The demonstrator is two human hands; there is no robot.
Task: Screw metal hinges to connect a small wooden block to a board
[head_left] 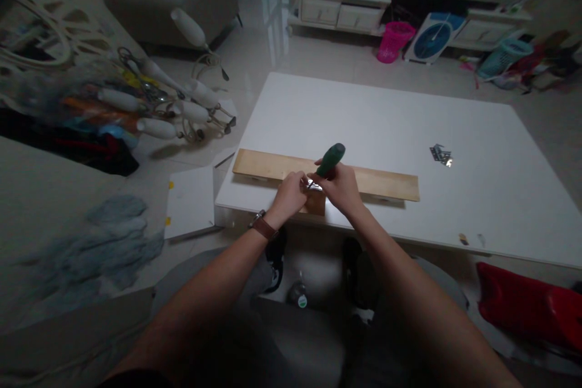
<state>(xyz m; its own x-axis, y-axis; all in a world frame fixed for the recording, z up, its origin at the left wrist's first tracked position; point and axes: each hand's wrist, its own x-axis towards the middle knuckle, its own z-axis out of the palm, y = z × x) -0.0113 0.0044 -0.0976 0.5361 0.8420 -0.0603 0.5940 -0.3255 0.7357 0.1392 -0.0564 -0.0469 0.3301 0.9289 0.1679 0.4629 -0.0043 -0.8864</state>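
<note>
A screwdriver with a green handle (331, 159) is gripped in my right hand (339, 185), tilted with its handle up and to the right. Its shaft points down at a shiny metal bracket (313, 185). Beside the bracket, my left hand (292, 193) has its fingers closed in a pinch; what lies between them is too small to make out. The bracket sits where a long pale wooden board (386, 183) meets a short brown wooden block (313, 203). Both pieces rest on a large white panel (364, 115), near its front edge.
Several loose metal brackets (441, 155) lie on the panel to the right. A small brown piece (462, 239) is near the front edge. A white box-like piece (190, 201) stands at the left, beside a white lamp (157, 128). A red object (527, 303) is at lower right.
</note>
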